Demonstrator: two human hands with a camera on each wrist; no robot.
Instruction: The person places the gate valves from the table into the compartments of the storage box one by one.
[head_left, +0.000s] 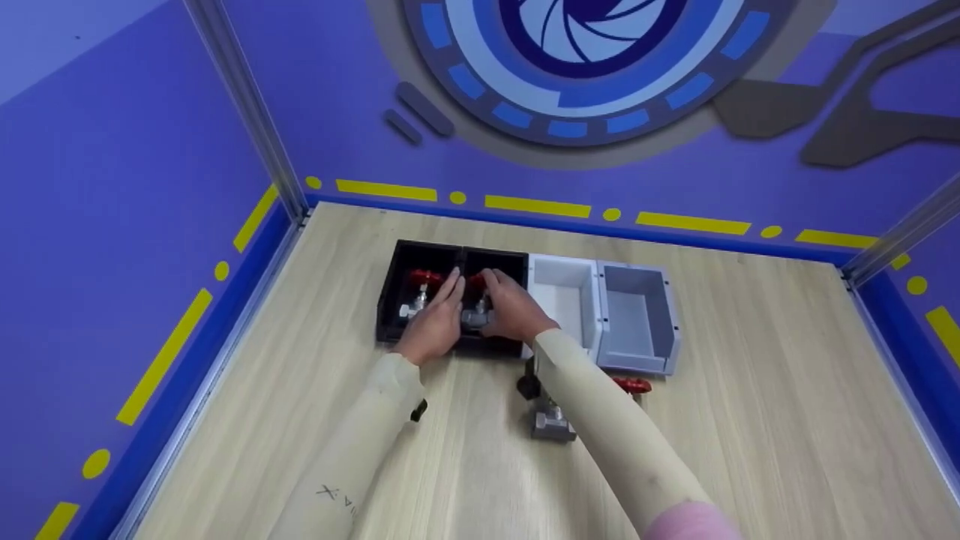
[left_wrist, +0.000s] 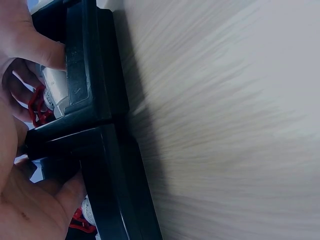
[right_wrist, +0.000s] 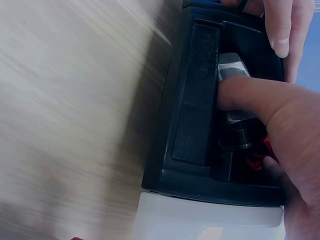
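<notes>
The right hand (head_left: pixel 516 309) grips a valve (right_wrist: pixel 232 64) inside the right black bin (right_wrist: pixel 192 95), its thumb on the metal body near the bin's front edge. The left hand (head_left: pixel 435 322) rests, fingers straight and close together, on the edge shared with the left black bin (head_left: pixel 427 253), where a second valve (head_left: pixel 422 291) sits. A white bin (head_left: pixel 559 296) adjoins the right black bin's far side.
</notes>
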